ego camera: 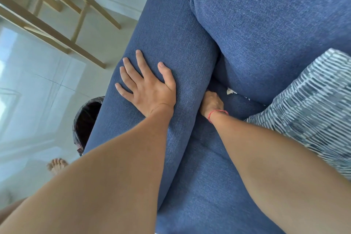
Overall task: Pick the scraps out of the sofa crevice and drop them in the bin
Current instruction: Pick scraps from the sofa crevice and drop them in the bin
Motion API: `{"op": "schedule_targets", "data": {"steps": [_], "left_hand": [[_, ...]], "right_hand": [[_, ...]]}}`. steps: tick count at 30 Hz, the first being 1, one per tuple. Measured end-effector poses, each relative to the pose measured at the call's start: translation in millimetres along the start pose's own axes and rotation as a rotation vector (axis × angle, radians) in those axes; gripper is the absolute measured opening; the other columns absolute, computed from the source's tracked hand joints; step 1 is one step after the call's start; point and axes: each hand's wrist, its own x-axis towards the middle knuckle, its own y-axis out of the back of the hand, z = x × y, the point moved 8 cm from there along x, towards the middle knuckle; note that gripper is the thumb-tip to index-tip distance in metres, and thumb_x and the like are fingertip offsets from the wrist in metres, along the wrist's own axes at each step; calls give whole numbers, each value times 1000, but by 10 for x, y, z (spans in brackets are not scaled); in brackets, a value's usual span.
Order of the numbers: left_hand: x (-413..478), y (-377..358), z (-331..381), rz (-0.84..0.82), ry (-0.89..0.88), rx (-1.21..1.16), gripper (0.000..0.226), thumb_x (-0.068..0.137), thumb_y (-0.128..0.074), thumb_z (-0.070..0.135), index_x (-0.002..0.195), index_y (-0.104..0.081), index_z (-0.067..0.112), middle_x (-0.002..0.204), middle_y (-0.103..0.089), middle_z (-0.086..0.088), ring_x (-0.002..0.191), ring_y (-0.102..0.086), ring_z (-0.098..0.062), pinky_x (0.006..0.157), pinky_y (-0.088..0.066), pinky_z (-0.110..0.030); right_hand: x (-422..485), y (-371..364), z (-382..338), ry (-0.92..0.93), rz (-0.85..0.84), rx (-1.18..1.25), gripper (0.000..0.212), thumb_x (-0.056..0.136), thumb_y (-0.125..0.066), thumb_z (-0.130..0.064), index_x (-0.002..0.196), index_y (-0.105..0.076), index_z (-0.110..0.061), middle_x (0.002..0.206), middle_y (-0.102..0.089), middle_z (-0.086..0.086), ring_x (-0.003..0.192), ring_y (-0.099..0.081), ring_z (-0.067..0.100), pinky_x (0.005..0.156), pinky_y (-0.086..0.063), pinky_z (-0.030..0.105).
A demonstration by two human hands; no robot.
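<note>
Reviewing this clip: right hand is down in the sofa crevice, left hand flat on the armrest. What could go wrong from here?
1. The right hand has its fingers buried in the crevice, so it works by feel; the white scrap showing beside it could be pushed deeper or missed.
2. The bin sits on the floor beyond the armrest, mostly hidden; a scrap carried over could drop short.
3. The left hand looks braced on the armrest; a slip could upset the reach.

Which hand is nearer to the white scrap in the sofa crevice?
The right hand. Its fingers are pushed into the crevice, just beside the white scrap. The left hand lies flat on the armrest, farther from the scrap.
</note>
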Motion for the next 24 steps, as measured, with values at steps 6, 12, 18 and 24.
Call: {"op": "schedule_targets", "data": {"steps": [6, 12, 18, 24], "left_hand": [[10, 0, -8, -10, -19, -27, 64, 92, -19, 55, 152, -18, 32, 161, -17, -3, 149, -12, -24, 119, 0, -53], [-84, 136, -9, -119, -60, -123, 66, 94, -24, 56, 152, -21, 26, 161, -16, -5, 150, -11, -23, 120, -1, -50], [-235, 601, -187, -167, -205, -374, 24, 93, -50, 29, 104, -65, 14, 114, -60, -3, 111, -53, -24, 94, -40, -35], [-334, 604, -269, -531, 24, -717, 31, 96, -46, 28, 85, -69, 10, 71, -64, 3, 60, -55, -14, 50, -39, -23]], "right_hand": [[-252, 71, 119, 48, 52, 56, 30, 95, -49, -7, 121, -62, -5, 132, -51, 16, 127, -46, 34, 99, -48, 43], [-716, 571, 40, 99, 140, 545, 18, 89, -56, -8, 95, -73, -10, 105, -73, 9, 97, -67, 27, 81, -51, 25], [-1197, 1085, -432, 222, 75, 861, 16, 80, -60, -7, 71, -71, -14, 72, -69, -4, 60, -56, 4, 61, -44, 18], [-1533, 1105, -921, 296, -22, 905, 11, 81, -75, -14, 91, -69, -13, 87, -70, 5, 77, -64, 13, 69, -52, 23]]}}
